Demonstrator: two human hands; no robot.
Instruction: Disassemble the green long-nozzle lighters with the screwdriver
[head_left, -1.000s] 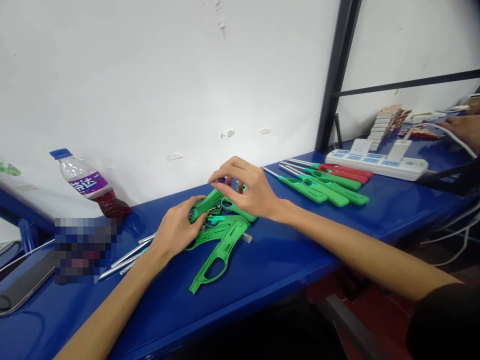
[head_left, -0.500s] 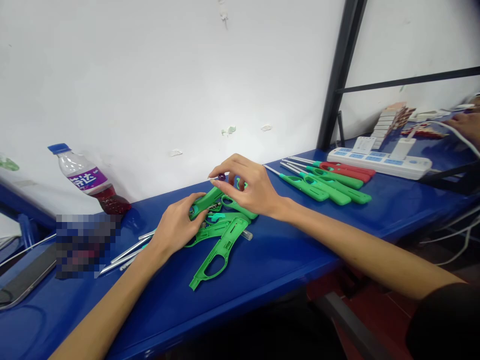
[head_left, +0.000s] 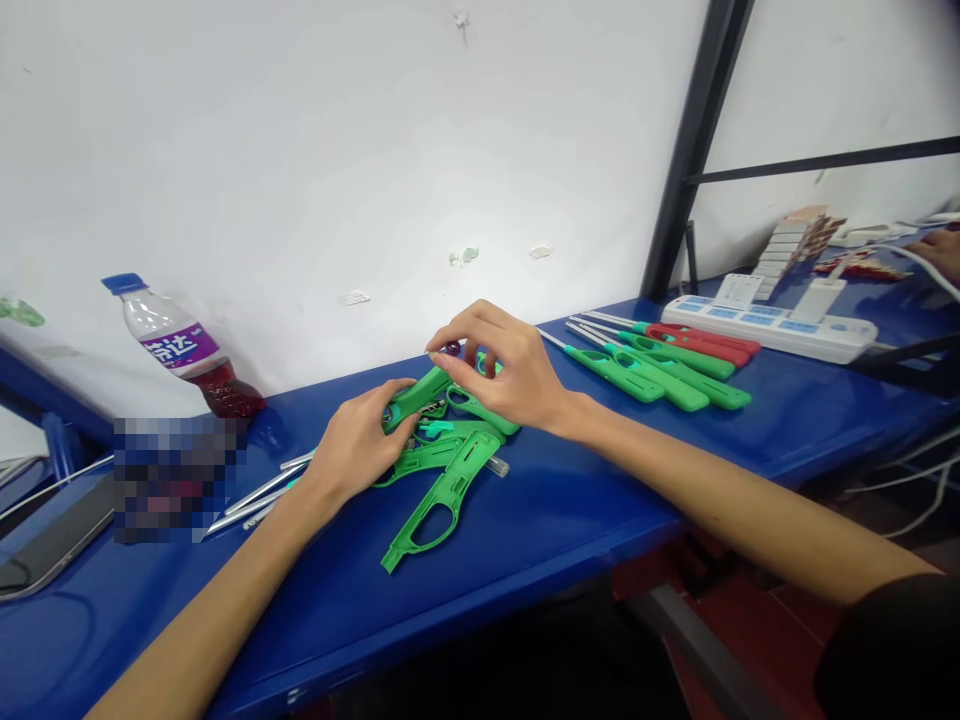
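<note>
On the blue table (head_left: 525, 575), in the head view, the left hand (head_left: 364, 437) is gripping a green handle (head_left: 420, 398), its thumb lying along the near side and its fingers curling over the far side. The handle is slanting up and to the right, its far end sitting just below the right hand (head_left: 514, 372). There the thumb and forefinger are pinching a small dark red piece (head_left: 452, 349); whether it is touching the handle, I cannot tell. The other right fingers are bending loosely.

Under and beside the handle, green shells (head_left: 427, 457) are lying heaped, with a turquoise part (head_left: 435, 428) showing among them. The nearest shell is lying hollow side up, and a clear tube (head_left: 499, 466) is sticking out beside it. Left of the heap, silver rods (head_left: 247, 513) are lying close together, the left forearm partly covering them.

Farther right, well apart from the heap, green lighters (head_left: 679, 387) are lying in a fan, with red lighters (head_left: 709, 338) lying just behind. Beyond these, a power strip (head_left: 765, 330) is holding plugs (head_left: 739, 290). Another person's hand (head_left: 941, 250) is showing at the right edge. To the left, a bottle (head_left: 184, 345) is standing near the wall (head_left: 300, 150), and a phone (head_left: 67, 527) is lying beside a pixelated patch (head_left: 176, 480).
</note>
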